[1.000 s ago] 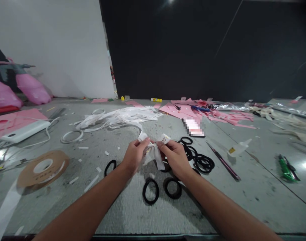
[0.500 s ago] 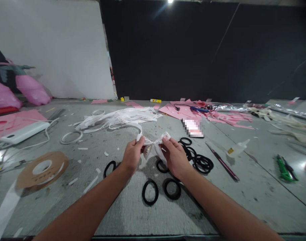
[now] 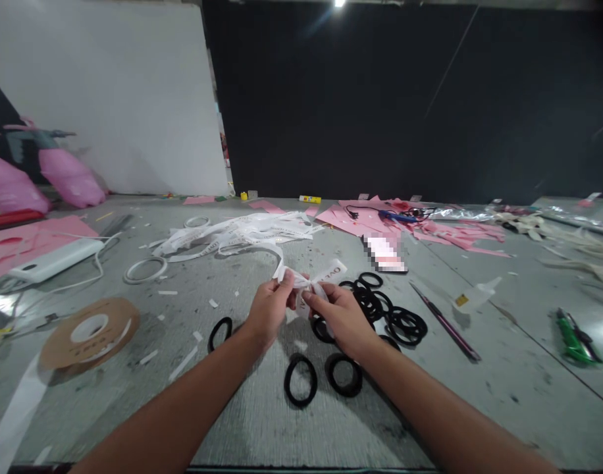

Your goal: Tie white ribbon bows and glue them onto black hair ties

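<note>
A white printed ribbon [image 3: 334,268] with a knot in its middle is held above the table between my two hands. My left hand [image 3: 269,306] pinches the ribbon left of the knot, where a long strand runs back to a white ribbon pile [image 3: 247,232]. With thumb and fingers closed, my right hand [image 3: 338,313] grips the ribbon close to the knot, and a printed end sticks up beyond it. Beside and partly under my right hand lie several black hair ties [image 3: 405,326]. Another black hair tie [image 3: 300,382] lies nearer me, and one [image 3: 219,334] is by my left wrist.
A ribbon spool [image 3: 89,332] and a white device with a cord [image 3: 59,260] lie left. On the right are tweezers [image 3: 444,322], a small glue bottle [image 3: 476,296] and a green-handled cutter [image 3: 576,339]. Pink sheets [image 3: 351,220] and a phone [image 3: 386,253] lie farther back.
My right hand has let its raised ribbon end stand free and moved inward and down to the knot. The hands are closer together. The view has shifted slightly.
</note>
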A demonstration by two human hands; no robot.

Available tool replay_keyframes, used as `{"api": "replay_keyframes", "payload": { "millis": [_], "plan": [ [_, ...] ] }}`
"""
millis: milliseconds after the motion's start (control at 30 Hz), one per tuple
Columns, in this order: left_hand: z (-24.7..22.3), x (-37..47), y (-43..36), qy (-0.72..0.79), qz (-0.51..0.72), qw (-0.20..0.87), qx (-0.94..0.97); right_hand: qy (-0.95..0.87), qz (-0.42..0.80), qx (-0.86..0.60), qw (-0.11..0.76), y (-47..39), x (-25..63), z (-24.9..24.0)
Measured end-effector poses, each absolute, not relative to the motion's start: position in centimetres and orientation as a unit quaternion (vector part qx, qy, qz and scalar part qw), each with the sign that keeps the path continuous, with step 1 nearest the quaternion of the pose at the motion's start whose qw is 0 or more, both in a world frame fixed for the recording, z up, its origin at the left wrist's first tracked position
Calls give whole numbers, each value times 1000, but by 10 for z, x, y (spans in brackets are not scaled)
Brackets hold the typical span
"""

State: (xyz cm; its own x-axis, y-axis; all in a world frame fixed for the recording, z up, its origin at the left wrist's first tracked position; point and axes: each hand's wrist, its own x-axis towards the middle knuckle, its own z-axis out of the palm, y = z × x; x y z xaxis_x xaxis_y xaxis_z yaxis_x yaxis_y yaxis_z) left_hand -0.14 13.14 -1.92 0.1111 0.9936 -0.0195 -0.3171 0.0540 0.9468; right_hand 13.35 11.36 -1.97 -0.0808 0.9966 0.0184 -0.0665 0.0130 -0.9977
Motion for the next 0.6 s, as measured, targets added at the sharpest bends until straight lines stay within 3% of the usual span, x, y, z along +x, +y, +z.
{"api": "replay_keyframes", "payload": {
  "millis": [167,367,600],
  "plan": [
    [-23,-7,136,414,561,558,451,-511,556,-446,481,113,132,-21],
    [-11,-12,134,421,471,488,602,-516,540,-460,481,113,135,-27],
    [-16,-9,131,428,493,526,545,-548,514,-473,461,112,133,-21]
  ]
}}
